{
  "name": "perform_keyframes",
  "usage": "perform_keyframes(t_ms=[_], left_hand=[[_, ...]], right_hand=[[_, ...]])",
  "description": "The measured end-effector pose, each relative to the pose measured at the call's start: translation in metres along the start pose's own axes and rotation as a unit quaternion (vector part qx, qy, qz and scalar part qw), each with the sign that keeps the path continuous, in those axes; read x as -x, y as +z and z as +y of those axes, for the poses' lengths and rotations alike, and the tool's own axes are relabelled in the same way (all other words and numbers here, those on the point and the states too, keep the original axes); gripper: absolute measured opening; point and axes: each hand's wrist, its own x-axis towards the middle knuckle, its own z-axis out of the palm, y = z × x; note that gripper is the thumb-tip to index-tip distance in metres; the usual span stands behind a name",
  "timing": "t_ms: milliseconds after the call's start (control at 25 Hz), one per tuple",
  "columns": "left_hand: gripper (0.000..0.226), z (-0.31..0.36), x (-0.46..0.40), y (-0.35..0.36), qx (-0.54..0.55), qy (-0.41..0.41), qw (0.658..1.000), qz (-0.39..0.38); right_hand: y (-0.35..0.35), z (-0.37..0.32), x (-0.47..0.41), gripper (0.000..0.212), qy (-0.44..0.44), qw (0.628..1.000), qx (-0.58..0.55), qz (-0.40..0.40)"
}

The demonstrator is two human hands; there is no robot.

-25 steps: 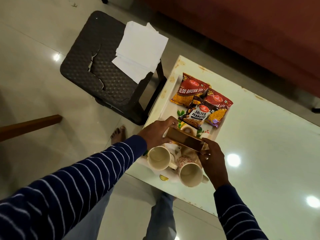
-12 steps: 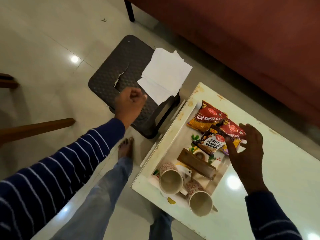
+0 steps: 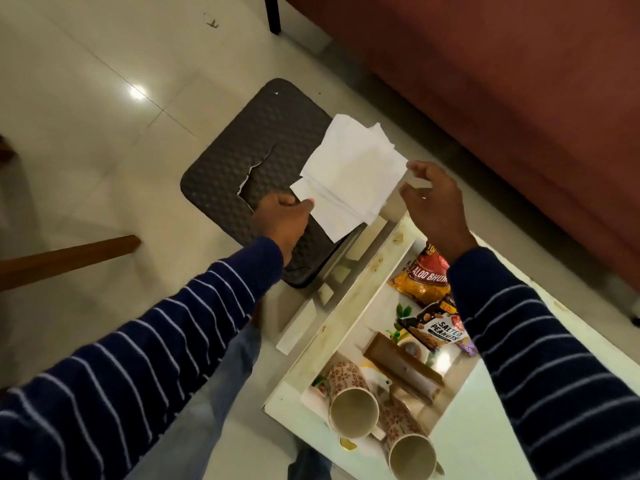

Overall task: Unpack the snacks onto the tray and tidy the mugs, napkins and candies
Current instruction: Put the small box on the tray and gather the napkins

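Note:
A loose stack of white napkins (image 3: 349,174) lies on a dark woven stool (image 3: 235,161) left of the table. My left hand (image 3: 280,220) pinches the stack's near left edge, thumb on top. My right hand (image 3: 433,202) hovers at the stack's right corner with fingers spread. On the white floral tray (image 3: 377,313) lie an Aloo Bhujia packet (image 3: 422,278), a salted peanuts packet (image 3: 436,327) and a flat brown box (image 3: 401,365). Two patterned mugs (image 3: 349,407) (image 3: 408,452) lie on their sides at the tray's near end. A yellow candy (image 3: 347,445) sits beside them.
The white table (image 3: 485,427) has a stained left edge close to the stool. A red-brown sofa (image 3: 519,98) runs along the far right. A wooden furniture leg (image 3: 69,258) juts in from the left over the tiled floor. My legs stand between stool and table.
Both hands left the brown box on the tray and reached to the stool. The left hand now holds the napkins' edge, and the right hand has swung over from the snack packets.

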Motion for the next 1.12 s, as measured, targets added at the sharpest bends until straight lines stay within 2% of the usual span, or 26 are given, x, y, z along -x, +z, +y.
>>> perform_keyframes(t_ms=[160, 280, 360, 520, 680, 800, 880, 1120], left_hand=[[0.024, 0.003, -0.005, 0.01, -0.016, 0.073, 0.997, -0.005], [0.024, 0.012, -0.011, 0.017, 0.049, 0.028, 0.998, -0.031], [0.027, 0.015, -0.011, 0.021, 0.084, -0.013, 0.996, -0.03], [0.039, 0.017, -0.013, 0.027, 0.118, -0.083, 0.989, -0.036], [0.047, 0.02, -0.016, 0.03, 0.119, -0.096, 0.988, -0.029], [0.054, 0.023, -0.016, 0.031, 0.116, -0.103, 0.987, -0.026], [0.058, 0.024, -0.016, 0.033, 0.116, -0.114, 0.987, -0.022], [0.051, 0.024, -0.018, 0.039, 0.141, -0.118, 0.983, -0.02]], right_hand=[[0.018, -0.007, -0.04, 0.051, 0.102, 0.993, -0.042, -0.027], [0.026, -0.004, -0.057, 0.065, 0.199, 0.974, -0.103, -0.041], [0.031, -0.002, -0.061, 0.06, 0.22, 0.965, -0.139, -0.03], [0.044, 0.004, -0.063, 0.032, 0.185, 0.976, -0.118, 0.011], [0.046, 0.011, -0.054, 0.02, 0.209, 0.963, -0.167, 0.021], [0.045, 0.014, -0.038, 0.021, 0.239, 0.947, -0.212, -0.031], [0.046, 0.018, -0.029, 0.02, 0.232, 0.953, -0.188, -0.048], [0.041, 0.007, -0.044, 0.036, 0.058, 0.998, -0.006, 0.037]])
